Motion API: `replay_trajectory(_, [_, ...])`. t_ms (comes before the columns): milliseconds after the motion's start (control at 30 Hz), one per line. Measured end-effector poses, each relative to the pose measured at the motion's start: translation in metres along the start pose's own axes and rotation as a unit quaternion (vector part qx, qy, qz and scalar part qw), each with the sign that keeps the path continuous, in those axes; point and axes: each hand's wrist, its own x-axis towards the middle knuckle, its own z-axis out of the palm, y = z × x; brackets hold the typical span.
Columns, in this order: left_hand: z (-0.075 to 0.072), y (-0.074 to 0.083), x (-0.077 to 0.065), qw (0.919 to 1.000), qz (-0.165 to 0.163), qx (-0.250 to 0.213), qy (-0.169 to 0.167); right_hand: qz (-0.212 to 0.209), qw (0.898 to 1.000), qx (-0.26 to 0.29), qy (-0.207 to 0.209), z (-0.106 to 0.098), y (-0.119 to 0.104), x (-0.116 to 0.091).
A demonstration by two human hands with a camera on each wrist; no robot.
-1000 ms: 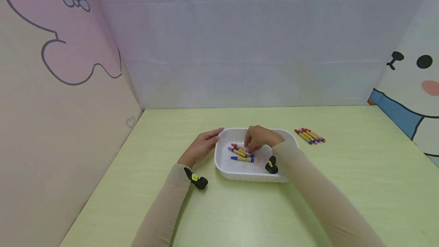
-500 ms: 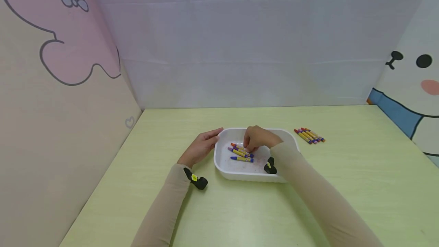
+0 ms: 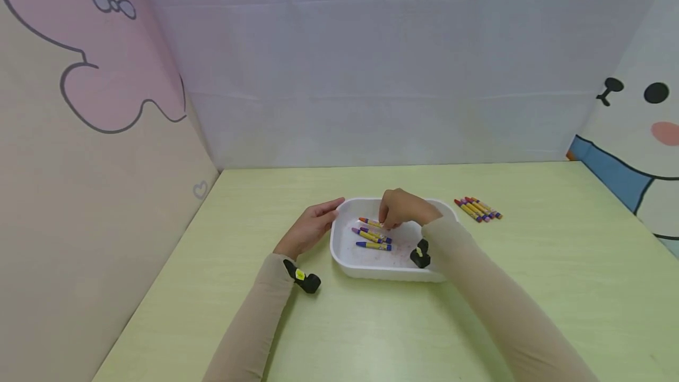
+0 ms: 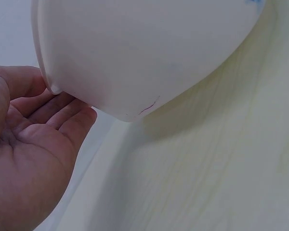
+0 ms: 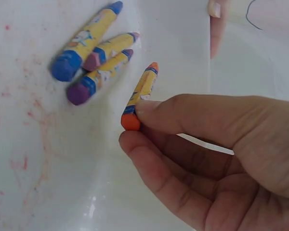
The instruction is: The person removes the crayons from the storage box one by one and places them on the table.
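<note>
My left hand [image 3: 309, 229] grips the left rim of a white plastic tray [image 3: 366, 270]. Its thumb and fingers [image 4: 77, 127] meet that rim in the left wrist view. Inside the tray my right hand [image 3: 405, 208] pinches an orange crayon [image 5: 144, 91] near its flat end, between thumb and fingertips. The crayon's tip points away from the hand, above the tray floor. Three others lie close by in the tray: a blue crayon [image 5: 86, 41], a pinkish crayon [image 5: 111, 50] and a purple crayon [image 5: 101, 77], all in yellow wrappers.
Several crayons [image 3: 478, 209] lie side by side on the pale green table [image 3: 339, 329], right of the tray. A white sheet [image 3: 339, 75] hangs behind the table, with cartoon-printed panels [image 3: 122, 63] at the sides. Coloured crayon marks streak the tray floor.
My right hand has lifted slightly and taken the orange crayon up and away from the purple one. The left hand stays at the tray's rim; the other crayons have not moved.
</note>
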Motion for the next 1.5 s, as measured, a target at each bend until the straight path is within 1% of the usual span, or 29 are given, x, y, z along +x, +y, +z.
replay_trajectory(167, [0.0,0.001,0.0,1.0,-0.002,0.001,0.003,0.001,1.0,-0.006,0.002,-0.009,0.002,-0.005])
replay_trajectory(333, [0.0,0.001,0.0,1.0,-0.001,0.0,-0.002,-0.011,1.0,-0.018,0.012,-0.019,0.008,-0.013])
replay_trajectory(500, [0.0,0.001,-0.001,1.0,0.001,0.003,-0.004,-0.04,0.998,-0.031,0.03,-0.033,0.02,-0.026])
replay_trajectory(700, [0.001,0.002,-0.001,1.0,0.002,-0.001,0.001,-0.045,0.997,-0.015,0.066,-0.051,0.04,-0.046])
replay_trajectory(900, [0.0,0.002,0.0,1.0,0.007,-0.004,0.001,-0.033,0.994,-0.003,0.105,-0.066,0.066,-0.067])
replay_trajectory(1067, [0.0,0.001,0.001,1.0,0.001,-0.003,0.002,-0.008,0.992,-0.005,0.128,-0.073,0.098,-0.076])
replay_trajectory(1200, [0.001,0.002,0.001,1.0,-0.002,-0.002,0.002,0.009,0.99,-0.011,0.142,-0.073,0.127,-0.082])
replay_trajectory(1300, [0.001,0.002,0.001,1.0,0.001,-0.001,-0.004,0.019,0.987,-0.017,0.156,-0.071,0.144,-0.086])
replay_trajectory(1500, [0.002,-0.002,0.004,1.0,0.003,0.0,-0.001,0.04,0.986,-0.02,0.164,-0.066,0.17,-0.092])
